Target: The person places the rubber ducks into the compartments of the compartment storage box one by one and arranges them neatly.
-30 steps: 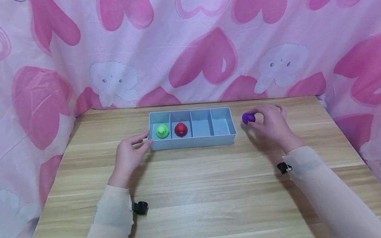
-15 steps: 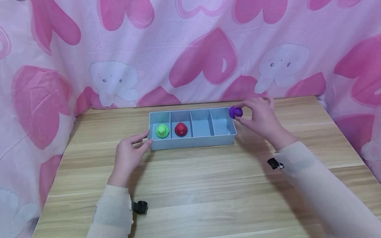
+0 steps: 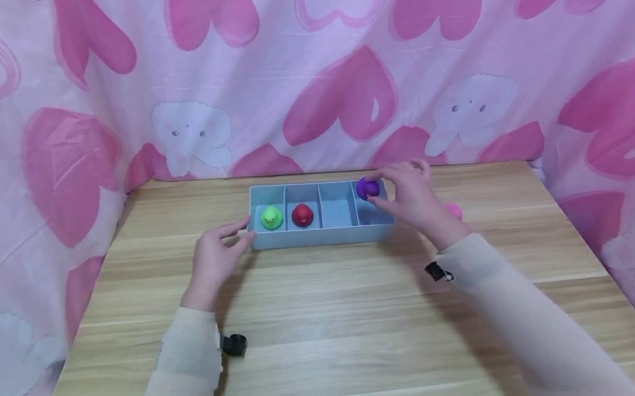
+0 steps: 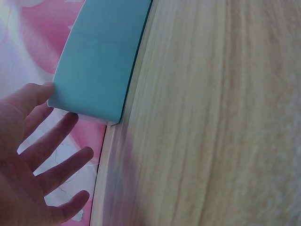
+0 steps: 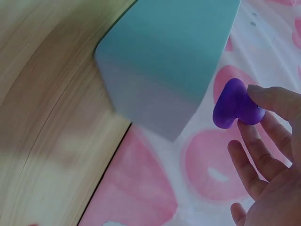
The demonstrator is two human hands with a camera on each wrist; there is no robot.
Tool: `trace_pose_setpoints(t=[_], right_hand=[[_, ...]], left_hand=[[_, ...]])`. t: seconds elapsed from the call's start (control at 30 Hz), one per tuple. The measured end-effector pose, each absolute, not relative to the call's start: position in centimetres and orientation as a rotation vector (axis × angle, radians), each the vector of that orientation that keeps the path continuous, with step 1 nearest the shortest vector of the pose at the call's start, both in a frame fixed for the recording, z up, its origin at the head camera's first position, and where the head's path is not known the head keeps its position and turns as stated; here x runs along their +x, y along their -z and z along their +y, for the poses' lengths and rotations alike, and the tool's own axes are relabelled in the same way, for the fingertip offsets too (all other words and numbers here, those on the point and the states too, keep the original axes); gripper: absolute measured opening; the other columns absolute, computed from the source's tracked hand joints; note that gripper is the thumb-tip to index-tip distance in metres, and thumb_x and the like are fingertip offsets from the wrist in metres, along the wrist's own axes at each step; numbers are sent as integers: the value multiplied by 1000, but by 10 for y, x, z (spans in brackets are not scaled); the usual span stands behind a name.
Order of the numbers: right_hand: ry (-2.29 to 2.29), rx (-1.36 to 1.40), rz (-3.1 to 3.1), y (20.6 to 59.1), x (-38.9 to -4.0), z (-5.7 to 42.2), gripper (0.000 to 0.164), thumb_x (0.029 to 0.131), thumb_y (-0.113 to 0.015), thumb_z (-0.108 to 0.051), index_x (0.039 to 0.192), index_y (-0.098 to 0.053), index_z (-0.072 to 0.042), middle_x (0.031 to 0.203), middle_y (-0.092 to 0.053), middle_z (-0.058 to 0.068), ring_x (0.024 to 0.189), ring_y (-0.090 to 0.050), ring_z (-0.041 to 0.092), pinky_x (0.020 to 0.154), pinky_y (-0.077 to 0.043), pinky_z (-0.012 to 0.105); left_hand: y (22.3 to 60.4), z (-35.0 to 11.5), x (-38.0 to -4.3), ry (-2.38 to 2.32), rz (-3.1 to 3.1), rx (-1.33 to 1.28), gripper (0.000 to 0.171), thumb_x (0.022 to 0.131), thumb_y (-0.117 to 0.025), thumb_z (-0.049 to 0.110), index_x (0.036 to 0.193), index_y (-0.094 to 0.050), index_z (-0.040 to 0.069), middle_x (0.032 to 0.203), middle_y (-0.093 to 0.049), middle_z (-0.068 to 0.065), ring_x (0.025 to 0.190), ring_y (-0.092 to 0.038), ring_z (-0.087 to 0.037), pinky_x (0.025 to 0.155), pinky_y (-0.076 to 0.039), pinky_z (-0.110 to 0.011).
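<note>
The purple toy (image 3: 367,188) should handle as something light and slightly springy, probably soft rubber or plastic, with little risk of breaking; its smooth, rounded skin might slip under a careless pinch. The dip between its two lobes (a natural seat for a fingertip) looks the best place to take hold. The right hand (image 3: 413,196) has its grip narrowed to the toy's width, pinching it between thumb and fingertips, spare fingers loose. The toy is above the right-end compartment of the box (image 3: 323,236), apart from the walls seen in the right wrist view.

At the box's left end, the left hand (image 3: 213,256) touches the corner and end wall, its fingers spread.

The box is pale blue, thin-walled and smooth, probably stiff plastic, with upright dividers making four compartments. The leftmost holds a glossy green duck (image 3: 271,217), the next a rounded red duck (image 3: 302,215). Right of the box, a pink object (image 3: 455,210) is partly hidden. Beneath the box, the table (image 3: 325,339) shows streaky wood grain; behind it hangs creased, heart-printed cloth (image 3: 337,104).
</note>
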State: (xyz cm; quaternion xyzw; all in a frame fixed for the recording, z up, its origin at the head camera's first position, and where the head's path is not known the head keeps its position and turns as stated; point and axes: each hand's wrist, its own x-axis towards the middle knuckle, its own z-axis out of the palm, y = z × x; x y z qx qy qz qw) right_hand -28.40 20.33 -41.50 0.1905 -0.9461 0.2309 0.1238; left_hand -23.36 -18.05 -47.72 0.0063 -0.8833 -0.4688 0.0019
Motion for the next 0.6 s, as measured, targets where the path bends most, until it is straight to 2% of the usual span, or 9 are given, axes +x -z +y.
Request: trace_pose_setpoints(t=[0.23, 0.47, 0.6], right_hand=[[-740, 617, -2778, 419, -284, 179, 35, 86, -86, -25, 119, -74, -18, 119, -74, 3, 123, -57, 27, 121, -16, 60], [-736, 650, -2788, 424, -288, 165, 35, 87, -85, -25, 119, -74, -20, 122, -74, 0, 124, -57, 24, 121, -16, 62], [-729, 667, -2806, 428, -290, 160, 34, 87, -85, -24, 119, -73, -21, 123, -73, -1, 125, -58, 24, 121, -16, 62]], left_hand=[[476, -180, -234, 1478, -2768, 11, 44, 97, -72, 39, 139, -67, 23, 146, -63, -9, 133, -61, -36, 86, -64, -44], [475, -179, -233, 1495, -2764, 4, 44, 97, -73, 38, 139, -67, 23, 145, -63, -10, 133, -61, -37, 72, -65, -36], [475, -180, -234, 1483, -2767, 9, 44, 98, -72, 38, 139, -67, 23, 145, -63, -10, 134, -60, -37, 80, -65, -39]])
